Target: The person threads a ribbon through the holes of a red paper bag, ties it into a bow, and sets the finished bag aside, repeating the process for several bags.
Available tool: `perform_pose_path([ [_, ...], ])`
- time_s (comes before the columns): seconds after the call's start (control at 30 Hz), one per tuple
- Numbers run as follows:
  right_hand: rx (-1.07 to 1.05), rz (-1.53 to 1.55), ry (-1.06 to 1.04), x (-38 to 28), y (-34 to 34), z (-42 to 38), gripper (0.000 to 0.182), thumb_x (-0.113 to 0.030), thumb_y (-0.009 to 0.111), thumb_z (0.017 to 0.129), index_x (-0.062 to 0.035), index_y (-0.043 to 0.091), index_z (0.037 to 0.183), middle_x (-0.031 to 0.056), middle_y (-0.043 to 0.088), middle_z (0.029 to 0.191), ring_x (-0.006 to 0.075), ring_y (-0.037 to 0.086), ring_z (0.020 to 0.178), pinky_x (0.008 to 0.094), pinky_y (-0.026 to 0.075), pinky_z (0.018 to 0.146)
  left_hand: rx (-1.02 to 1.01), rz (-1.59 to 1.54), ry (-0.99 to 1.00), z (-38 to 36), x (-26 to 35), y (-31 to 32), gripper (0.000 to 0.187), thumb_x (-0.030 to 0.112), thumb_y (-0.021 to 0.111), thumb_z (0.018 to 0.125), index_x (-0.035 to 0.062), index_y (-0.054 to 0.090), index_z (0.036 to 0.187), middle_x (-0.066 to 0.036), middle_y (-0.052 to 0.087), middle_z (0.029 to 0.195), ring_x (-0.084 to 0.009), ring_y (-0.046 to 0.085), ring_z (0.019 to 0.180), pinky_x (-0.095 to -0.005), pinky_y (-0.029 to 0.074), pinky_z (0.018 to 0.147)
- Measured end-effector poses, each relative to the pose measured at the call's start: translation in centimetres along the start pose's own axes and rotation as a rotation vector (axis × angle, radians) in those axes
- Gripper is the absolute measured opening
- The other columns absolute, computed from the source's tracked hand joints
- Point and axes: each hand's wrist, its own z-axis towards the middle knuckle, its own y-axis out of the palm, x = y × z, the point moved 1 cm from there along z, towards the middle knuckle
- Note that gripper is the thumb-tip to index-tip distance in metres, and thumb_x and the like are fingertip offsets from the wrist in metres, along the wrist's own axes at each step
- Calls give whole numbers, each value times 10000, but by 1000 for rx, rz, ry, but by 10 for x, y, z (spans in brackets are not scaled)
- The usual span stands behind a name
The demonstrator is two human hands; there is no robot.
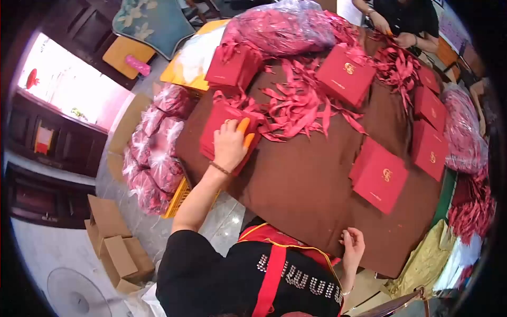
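Note:
My left hand [229, 141] rests on a stack of red gift bags [212, 127] at the left side of the table. Along its thumb side it holds a slim orange tool [246, 132]; the tool's exact kind is not visible. My right hand [353, 245] hangs at the table's front edge, fingers loosely bent and apart, with nothing in it. Ahead of it, a fanned pile of red bags [380, 179] with gold lettering lies on the brown cloth. Loose red ribbons [301, 100] are heaped beyond my left hand.
More red bag stacks [346, 76] stand at the back and right. A plastic-wrapped bundle [280, 29] lies at the far edge. Across the table, a co-worker's hands [393, 33] hold something orange. Bagged red goods [158, 148] and cardboard boxes [120, 253] are on the left.

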Motion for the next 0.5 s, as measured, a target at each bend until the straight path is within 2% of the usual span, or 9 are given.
perform_pose_path([
  [0.03, -20, -9, 17, -3, 1, 0, 157, -58, 577, 889, -13, 566, 1040, 25, 601, 905, 77, 567, 812, 218, 491, 707, 57, -21, 10, 1, 0, -1, 422, 294, 645, 793, 120, 573, 1170, -95, 543, 1038, -274, 533, 901, -388, 415, 738],
  [0.27, -19, 76, 4, -25, -3, 14, 146, -37, 555, 891, -8, 551, 1034, 60, 606, 915, 121, 590, 814, 239, 507, 690, 49, -99, -4, 15, 19, -20, 358, 240, 644, 797, 107, 608, 1128, -78, 568, 1076, -247, 537, 973, -382, 399, 778],
  [0.33, 43, 69, -21, -34, -13, 20, 139, -38, 554, 892, -5, 552, 1027, 60, 605, 909, 124, 589, 807, 245, 503, 694, 66, -283, 23, 20, 36, -26, 322, 158, 650, 800, 81, 618, 1111, -98, 588, 1044, -275, 561, 941, -371, 436, 782],
  [0.4, 175, 121, -219, -47, -25, 30, 127, -47, 554, 893, 0, 553, 1011, 57, 607, 901, 128, 580, 847, 257, 479, 759, 49, -569, 81, 26, 59, -24, 309, 72, 643, 806, 55, 615, 1113, -113, 613, 984, -269, 601, 870, -319, 476, 752],
  [0.43, 267, 97, -271, -52, -30, 37, 140, -49, 554, 893, 2, 554, 1023, 59, 604, 928, 132, 570, 888, 262, 458, 805, 33, -603, 112, 26, 77, -18, 309, 72, 643, 806, 55, 615, 1113, -113, 613, 984, -269, 601, 870, -319, 476, 752],
  [0.5, 434, 109, -376, -65, -29, 55, 185, -49, 554, 893, 8, 550, 1069, 70, 592, 1011, 144, 544, 979, 269, 415, 891, -364, -1113, -15, 24, 122, -7, 303, 97, 629, 836, 40, 603, 1132, -96, 627, 981, -195, 605, 859, -286, 473, 737],
])
